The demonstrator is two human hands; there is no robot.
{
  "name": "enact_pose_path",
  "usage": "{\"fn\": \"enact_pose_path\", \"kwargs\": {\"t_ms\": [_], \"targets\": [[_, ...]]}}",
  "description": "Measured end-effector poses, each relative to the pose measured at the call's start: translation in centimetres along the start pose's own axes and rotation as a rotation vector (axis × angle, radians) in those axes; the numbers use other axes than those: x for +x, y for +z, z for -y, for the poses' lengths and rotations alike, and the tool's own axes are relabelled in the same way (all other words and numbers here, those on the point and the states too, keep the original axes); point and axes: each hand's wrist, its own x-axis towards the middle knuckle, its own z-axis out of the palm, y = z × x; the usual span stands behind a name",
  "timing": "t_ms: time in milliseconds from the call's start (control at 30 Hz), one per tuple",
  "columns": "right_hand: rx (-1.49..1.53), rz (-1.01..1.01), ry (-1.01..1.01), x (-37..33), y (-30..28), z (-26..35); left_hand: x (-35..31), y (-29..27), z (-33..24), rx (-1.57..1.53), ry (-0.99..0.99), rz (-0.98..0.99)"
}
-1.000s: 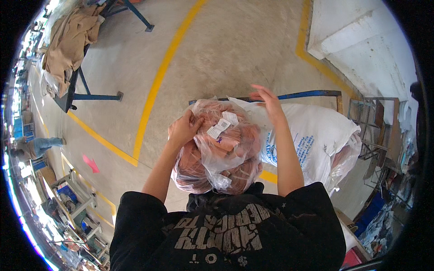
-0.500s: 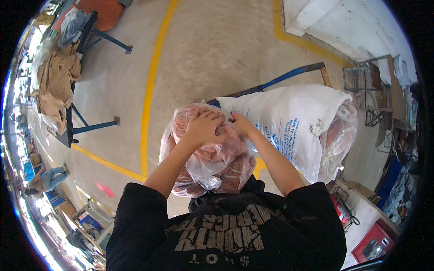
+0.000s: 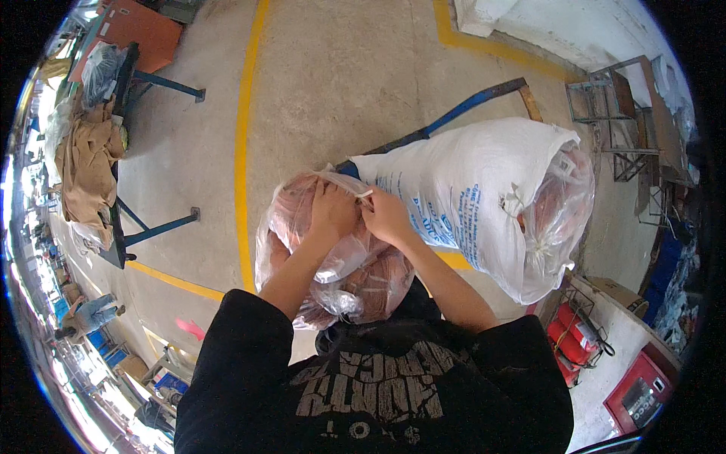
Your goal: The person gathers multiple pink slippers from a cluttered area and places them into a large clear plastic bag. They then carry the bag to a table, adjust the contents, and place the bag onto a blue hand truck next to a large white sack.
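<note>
A clear plastic bag (image 3: 370, 291) stuffed with brownish-pink material, its kind unclear through the film, stands right in front of my body. My left hand (image 3: 335, 210) presses on its top, fingers bent together into the gathered film; the thumb side is partly hidden. Close beside it, my right hand (image 3: 386, 216) is closed in a pinch on a whitish twist of the bag's plastic. To the right lies a large white woven sack (image 3: 461, 189) with blue print, a clear bag of similar reddish contents (image 3: 563, 197) showing at its end.
A blue metal frame (image 3: 476, 101) runs behind the sack. At left stands a table with brown cloth (image 3: 89, 163) on it. Metal racks (image 3: 624, 121) stand far right, above red fire extinguishers (image 3: 571, 333). A person (image 3: 91, 316) is at the far left.
My right hand has moved left to the bag's gathered top and now pinches its plastic there. My left hand's fingers have drawn closer together. The view has shifted slightly.
</note>
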Motion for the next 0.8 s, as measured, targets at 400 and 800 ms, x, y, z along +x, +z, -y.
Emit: {"fn": "enact_pose_path", "kwargs": {"t_ms": [400, 800], "targets": [[0.130, -0.195, 0.074, -8.9, 0.8, -7.7, -1.0, -1.3, -1.5, -0.137, -0.063, -0.368], [0.351, -0.059, 0.377, -8.3, 5.9, -13.7, -12.4, -4.4, -11.0, -0.319, 0.325, -0.262]]}}
